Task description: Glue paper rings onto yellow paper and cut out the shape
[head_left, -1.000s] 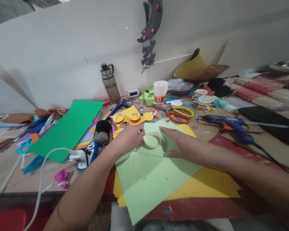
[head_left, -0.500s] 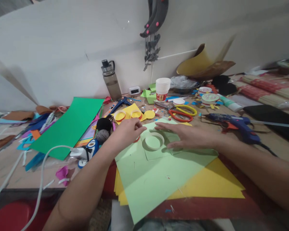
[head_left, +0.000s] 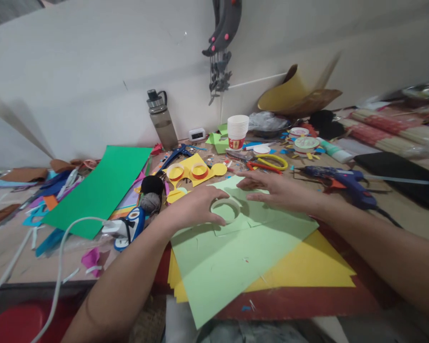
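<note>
My left hand [head_left: 196,206] curls round the near and left side of a white tape ring [head_left: 226,210], thumb and fingers gripping its rim. The ring lies on a small light green paper piece on top of a large light green sheet [head_left: 229,257]. My right hand [head_left: 275,190] rests flat, fingers spread, pressing the green paper just right of and behind the ring. Yellow sheets [head_left: 307,271] lie under the green one.
Scissors with orange and yellow handles [head_left: 268,164], a blue glue gun [head_left: 343,183], stacked paper cups [head_left: 237,131], a water bottle [head_left: 160,121], a dark green sheet [head_left: 103,188], yellow cut-outs with rings [head_left: 189,172], a white cable [head_left: 62,257] and scraps crowd the table.
My left hand moved from behind the ring to grip it. My right hand slid back and right, away from the ring's right side.
</note>
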`<state>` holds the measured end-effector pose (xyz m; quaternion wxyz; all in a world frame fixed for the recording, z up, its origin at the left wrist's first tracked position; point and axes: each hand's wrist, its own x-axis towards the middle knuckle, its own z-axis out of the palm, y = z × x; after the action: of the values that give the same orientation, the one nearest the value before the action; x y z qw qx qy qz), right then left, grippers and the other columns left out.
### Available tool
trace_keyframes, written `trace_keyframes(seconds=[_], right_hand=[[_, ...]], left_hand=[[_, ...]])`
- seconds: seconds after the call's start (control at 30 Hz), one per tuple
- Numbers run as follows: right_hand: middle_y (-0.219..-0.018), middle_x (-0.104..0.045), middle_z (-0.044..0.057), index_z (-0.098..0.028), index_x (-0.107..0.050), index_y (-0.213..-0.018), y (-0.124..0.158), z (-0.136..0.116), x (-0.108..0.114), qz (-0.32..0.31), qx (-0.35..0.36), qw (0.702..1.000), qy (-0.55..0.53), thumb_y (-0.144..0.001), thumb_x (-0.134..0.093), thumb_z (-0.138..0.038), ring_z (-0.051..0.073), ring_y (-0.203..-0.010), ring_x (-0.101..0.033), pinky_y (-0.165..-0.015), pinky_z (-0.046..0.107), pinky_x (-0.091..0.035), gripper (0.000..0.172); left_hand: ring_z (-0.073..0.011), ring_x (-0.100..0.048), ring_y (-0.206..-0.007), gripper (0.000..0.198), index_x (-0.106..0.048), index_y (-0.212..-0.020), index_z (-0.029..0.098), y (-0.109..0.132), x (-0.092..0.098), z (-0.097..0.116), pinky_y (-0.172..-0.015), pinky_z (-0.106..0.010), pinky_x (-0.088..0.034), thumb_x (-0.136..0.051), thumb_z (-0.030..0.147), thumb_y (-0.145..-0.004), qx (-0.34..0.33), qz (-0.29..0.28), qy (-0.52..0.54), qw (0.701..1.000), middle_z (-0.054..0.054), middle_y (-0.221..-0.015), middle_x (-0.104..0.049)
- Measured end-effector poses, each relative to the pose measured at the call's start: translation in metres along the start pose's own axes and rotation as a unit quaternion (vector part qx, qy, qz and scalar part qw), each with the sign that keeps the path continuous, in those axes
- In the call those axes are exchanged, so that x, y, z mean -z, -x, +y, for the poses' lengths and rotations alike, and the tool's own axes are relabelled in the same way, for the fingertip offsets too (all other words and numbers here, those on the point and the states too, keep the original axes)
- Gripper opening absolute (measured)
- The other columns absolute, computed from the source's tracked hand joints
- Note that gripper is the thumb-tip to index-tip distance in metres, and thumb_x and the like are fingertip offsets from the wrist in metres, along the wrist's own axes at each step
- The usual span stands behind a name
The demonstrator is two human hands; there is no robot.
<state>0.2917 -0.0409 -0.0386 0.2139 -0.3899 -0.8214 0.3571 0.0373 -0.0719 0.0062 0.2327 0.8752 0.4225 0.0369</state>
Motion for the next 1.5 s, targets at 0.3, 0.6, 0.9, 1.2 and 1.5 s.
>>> trace_keyframes(seconds=[0.3, 0.6, 0.9, 1.2, 1.5], right_hand=[[-0.124, -0.068, 0.007, -0.032, -0.04, -0.147, -0.001, 0.005, -0.001, 0.005, 0.007, 1.0, 0.002, -0.086, -0.061, -0.043, 0.025, -0.113, -0.065, -0.096, 0.046, -0.053, 0.065], [-0.122, -0.068, 0.01, -0.026, -0.038, -0.148, -0.003, 0.0, -0.001, 0.0, -0.006, 1.0, 0.004, -0.086, -0.058, -0.041, 0.025, -0.111, -0.065, -0.095, 0.045, -0.053, 0.067], [-0.122, -0.069, 0.009, -0.028, -0.042, -0.145, -0.002, -0.002, -0.001, 0.008, 0.004, 1.0, 0.0, -0.086, -0.059, -0.039, 0.025, -0.111, -0.066, -0.095, 0.045, -0.053, 0.063], [-0.108, -0.073, 0.007, -0.024, -0.067, -0.114, -0.006, -0.013, 0.007, 0.203, 0.016, 0.979, -0.026, -0.089, -0.054, -0.038, 0.022, -0.097, -0.069, -0.088, 0.04, -0.055, 0.032], [-0.086, -0.071, 0.005, -0.025, -0.065, -0.09, 0.004, -0.006, 0.04, 0.438, -0.014, 0.89, -0.125, -0.082, -0.059, -0.036, 0.023, -0.086, -0.068, -0.086, 0.046, -0.056, 0.015]], left_hand=[[-0.0259, -0.058, -0.115, 0.071, -0.055, -0.132, 0.021, 0.003, 0.003, 0.001, -0.096, -0.034, -0.044, -0.079, 0.044, -0.069, -0.012, -0.017, 0.014, 1.0, -0.009, -0.128, -0.062], [-0.0179, -0.063, -0.103, 0.039, -0.058, -0.128, 0.021, 0.004, 0.009, -0.003, -0.089, -0.028, -0.047, -0.053, 0.036, -0.092, 0.013, -0.013, 0.061, 0.998, -0.006, -0.118, -0.069], [-0.0182, -0.065, -0.104, 0.036, -0.06, -0.125, 0.021, 0.003, 0.007, -0.005, -0.089, -0.029, -0.049, -0.055, 0.029, -0.09, 0.011, -0.013, 0.069, 0.997, -0.007, -0.118, -0.069], [-0.0209, -0.065, -0.105, 0.029, -0.068, -0.11, 0.019, -0.001, 0.006, -0.012, -0.092, -0.034, -0.048, -0.056, 0.033, -0.088, 0.058, 0.083, 0.065, 0.993, -0.007, -0.117, -0.071], [-0.0183, -0.068, -0.087, 0.032, -0.069, -0.106, 0.018, 0.0, 0.006, -0.009, -0.076, -0.027, -0.05, -0.063, 0.04, -0.084, 0.032, 0.033, 0.05, 0.998, -0.006, -0.099, -0.074]])
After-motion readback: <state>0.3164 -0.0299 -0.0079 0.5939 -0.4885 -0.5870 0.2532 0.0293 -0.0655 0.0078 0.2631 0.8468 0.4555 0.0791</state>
